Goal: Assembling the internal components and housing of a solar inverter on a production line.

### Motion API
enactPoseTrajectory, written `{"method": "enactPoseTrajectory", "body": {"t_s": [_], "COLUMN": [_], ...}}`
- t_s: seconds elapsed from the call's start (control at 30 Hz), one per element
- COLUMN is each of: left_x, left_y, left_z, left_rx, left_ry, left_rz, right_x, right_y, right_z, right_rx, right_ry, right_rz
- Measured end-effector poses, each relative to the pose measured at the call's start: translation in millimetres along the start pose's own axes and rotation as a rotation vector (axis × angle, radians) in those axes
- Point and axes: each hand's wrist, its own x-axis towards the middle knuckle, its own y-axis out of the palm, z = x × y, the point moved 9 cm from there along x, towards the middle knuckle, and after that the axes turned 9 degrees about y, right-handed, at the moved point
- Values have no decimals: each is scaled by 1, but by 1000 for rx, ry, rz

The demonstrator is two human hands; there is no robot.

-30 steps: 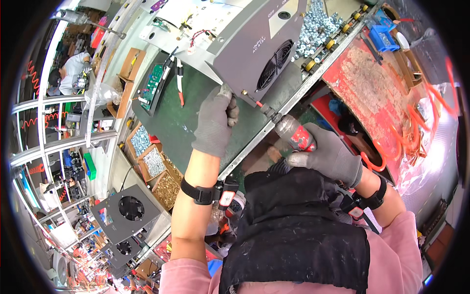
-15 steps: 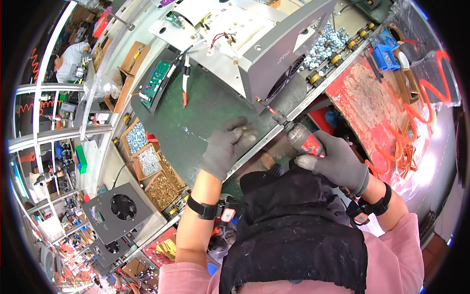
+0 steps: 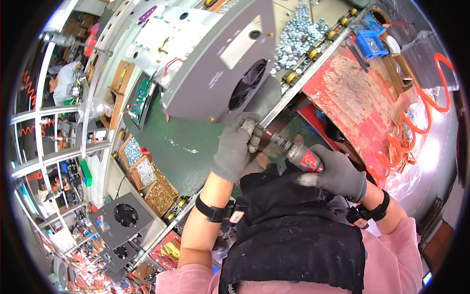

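Note:
A red and grey power screwdriver [image 3: 304, 158] is gripped in my right hand [image 3: 340, 175], its bit pointing up and left. My left hand [image 3: 234, 149], in a grey glove like the right, has its fingers pinched beside the bit's tip. What lies between these fingertips is hidden. Just beyond the left hand stands a dark grey panel [image 3: 196, 76] with a round fan opening, the front of a metal housing. A small brass screw [image 3: 211, 118] sits at the panel's lower edge.
Loose silver fasteners [image 3: 299, 36] lie beyond the panel, beside the roller rail [image 3: 290, 77]. At left are cardboard trays of screws [image 3: 159, 192] and a green circuit board [image 3: 142, 97]. A worn red board [image 3: 342, 81], a blue bin [image 3: 370, 44] and an orange coiled hose [image 3: 423, 125] are at right.
The housing has turned, its panel now facing me more and lying farther left. My left hand has moved right to the screwdriver's tip; the small brass piece in its fingers no longer shows.

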Motion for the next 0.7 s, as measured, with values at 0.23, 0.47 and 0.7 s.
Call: {"method": "enactPoseTrajectory", "body": {"t_s": [0.23,0.47,0.7], "left_x": [23,39,63], "left_y": [39,77,84], "left_z": [8,-11,-33], "left_rx": [231,638,632], "left_ry": [-64,100,56], "left_rz": [-50,20,108], "right_x": [1,11,33], "right_y": [-37,-46,-92], "right_z": [-28,-48,-20], "right_rx": [-44,467,175], "right_ry": [-30,64,-231], "right_rz": [-70,396,75]}}
